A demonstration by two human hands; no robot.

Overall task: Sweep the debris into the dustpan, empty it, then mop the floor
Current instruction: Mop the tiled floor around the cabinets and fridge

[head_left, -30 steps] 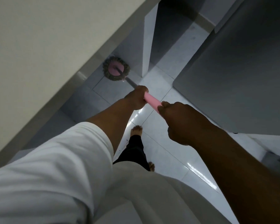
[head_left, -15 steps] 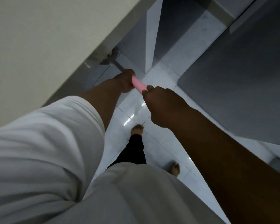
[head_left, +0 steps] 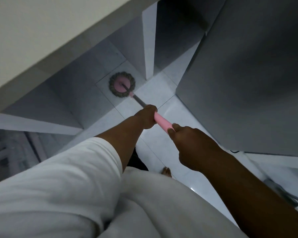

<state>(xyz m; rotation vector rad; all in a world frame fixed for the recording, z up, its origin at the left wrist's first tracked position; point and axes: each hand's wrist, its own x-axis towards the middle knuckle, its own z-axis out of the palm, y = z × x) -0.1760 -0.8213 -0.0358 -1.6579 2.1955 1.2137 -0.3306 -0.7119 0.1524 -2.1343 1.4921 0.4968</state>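
Mopping is judged under way: the pink mop handle [head_left: 162, 123] is gripped by the left hand [head_left: 147, 116] and right hand [head_left: 190, 143], the mop head [head_left: 122, 84] is seen on the floor tiles [head_left: 162, 93] centre frame, and a firm pull is called for next.

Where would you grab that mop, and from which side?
Grip the pink sleeve high on the shaft, coming from the near, raised end: it slants up from the round mop head on the floor. The left hand and right hand wrap it there.
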